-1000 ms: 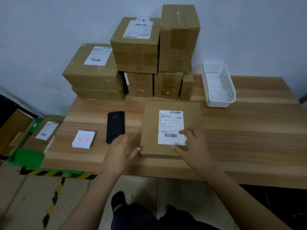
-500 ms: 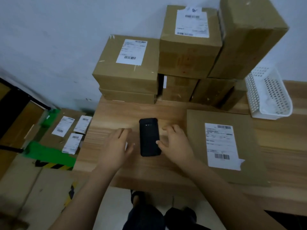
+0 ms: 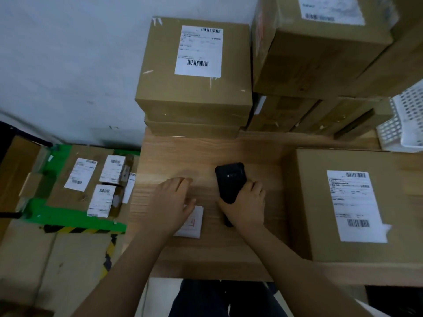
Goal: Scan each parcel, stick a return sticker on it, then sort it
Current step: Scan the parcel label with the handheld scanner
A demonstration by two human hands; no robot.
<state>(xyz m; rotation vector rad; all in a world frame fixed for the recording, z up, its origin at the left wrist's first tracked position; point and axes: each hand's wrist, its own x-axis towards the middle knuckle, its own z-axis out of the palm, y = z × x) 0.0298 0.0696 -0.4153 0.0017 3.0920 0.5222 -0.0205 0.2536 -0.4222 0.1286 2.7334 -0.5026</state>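
Observation:
A flat brown parcel (image 3: 320, 202) with a white shipping label lies on the wooden table (image 3: 178, 156) at the right. Left of it my right hand (image 3: 247, 204) grips the lower part of a black handheld scanner (image 3: 231, 179); its top end sticks out beyond my fingers. My left hand (image 3: 171, 204) rests with relaxed fingers on a small white stack of return stickers (image 3: 194, 223), covering its left half. Neither hand touches the parcel.
More brown parcels (image 3: 196, 72) are stacked against the wall at the table's back. A white perforated basket (image 3: 405, 124) stands at the back right. On the floor at the left, several labelled parcels (image 3: 91, 179) lie on a green pallet.
My right hand has closed round the scanner, which it was only touching before. My left hand has slid onto the sticker stack. The view has swung left and closer.

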